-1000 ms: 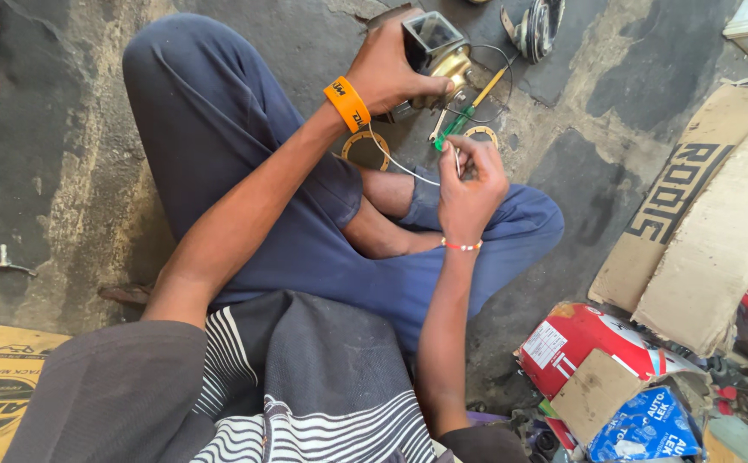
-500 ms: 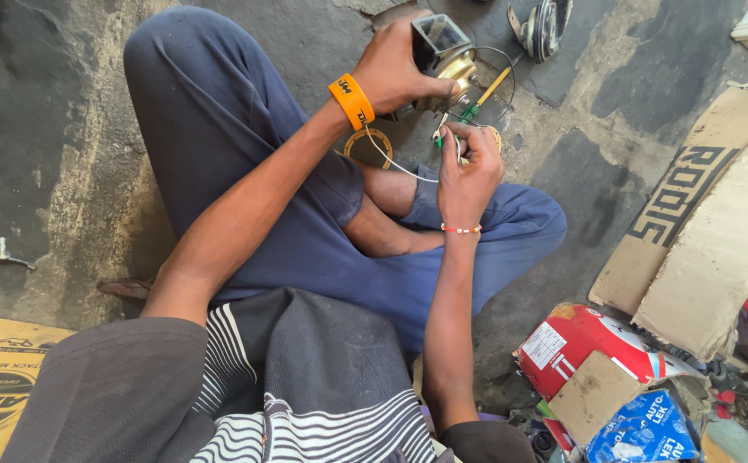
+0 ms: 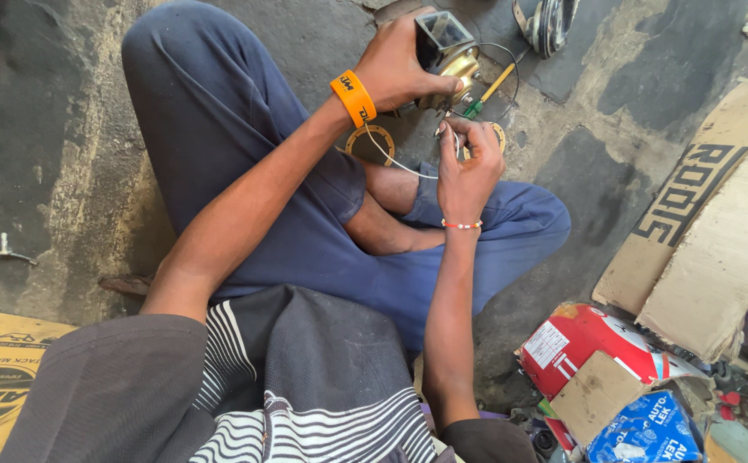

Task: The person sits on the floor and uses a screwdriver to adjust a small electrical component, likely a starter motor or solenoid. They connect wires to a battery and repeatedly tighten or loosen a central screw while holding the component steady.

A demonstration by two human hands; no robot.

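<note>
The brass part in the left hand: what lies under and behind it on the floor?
Beside the brass part, a green-and-yellow screwdriver lies on the concrete floor, with a black wire looping behind. The left hand and right hand cover whatever is directly beneath.

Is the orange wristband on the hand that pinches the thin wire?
No, the orange wristband sits on the left hand, which grips the small metal part, while the right hand pinches the wire.
</note>
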